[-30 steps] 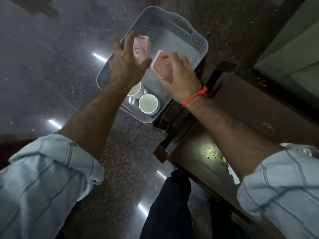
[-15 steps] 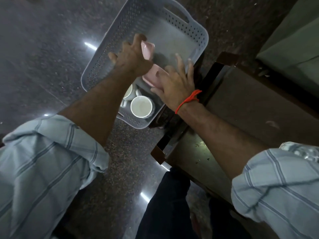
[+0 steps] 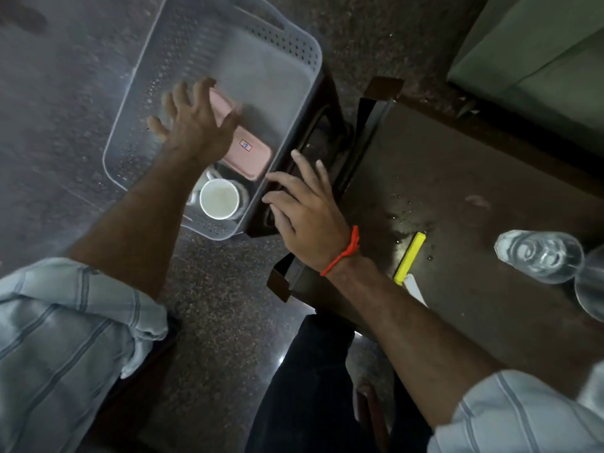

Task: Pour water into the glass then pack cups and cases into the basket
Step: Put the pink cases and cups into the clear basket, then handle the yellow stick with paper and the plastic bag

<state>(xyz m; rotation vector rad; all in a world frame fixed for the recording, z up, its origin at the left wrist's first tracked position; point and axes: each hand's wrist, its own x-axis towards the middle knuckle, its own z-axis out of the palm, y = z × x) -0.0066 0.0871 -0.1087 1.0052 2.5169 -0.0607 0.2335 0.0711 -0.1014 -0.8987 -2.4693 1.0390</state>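
Observation:
A grey perforated basket (image 3: 304, 57) rests on the dark floor beside the table. At its near end stands a white cup (image 3: 219, 198), with a second cup (image 3: 210, 174) mostly hidden behind it. One pink case (image 3: 248, 152) lies flat on the basket floor. A second pink case (image 3: 222, 106) sits under my left hand (image 3: 196, 125), whose fingers are spread; whether they still touch it is unclear because of blur. My right hand (image 3: 304, 204) hovers over the basket's right rim, fingers apart and holding nothing. A glass of water (image 3: 539, 256) stands on the table.
The dark wooden table (image 3: 457, 191) is at the right, with water drops, a yellow strip (image 3: 410, 256) and part of a clear bottle (image 3: 591, 289) at the edge. A green upholstered piece (image 3: 539, 60) stands beyond. My dark-trousered leg (image 3: 310, 387) is below.
Both hands lowered the pink cases into the basket. The right hand let its case go and pulled back to the rim. The left hand's fingers have spread over the other case.

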